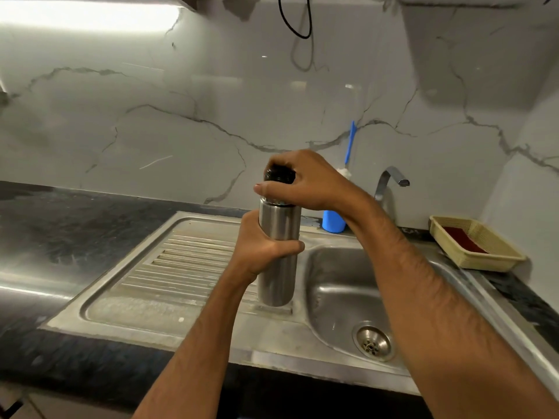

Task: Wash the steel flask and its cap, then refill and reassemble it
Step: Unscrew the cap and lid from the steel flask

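Note:
The steel flask (277, 279) stands upright on the sink's ribbed drainboard (181, 261), close to the basin's left edge. My left hand (260, 246) is wrapped around the flask's middle. A black cap (279, 174) sits on the flask's mouth, and my right hand (305, 181) grips it from above, fingers curled over the top and thumb across the neck. A narrow gap shows between the cap and the flask's shoulder. The cap's far side is hidden by my fingers.
The steel basin (341, 285) with its drain (373, 341) lies to the right, under a chrome tap (390, 182). A blue-handled bottle brush (350, 146) stands in a blue holder (332, 221) behind the flask. A woven tray (475, 247) holding a dark red pad sits at the right. Dark countertop (75, 225) extends left.

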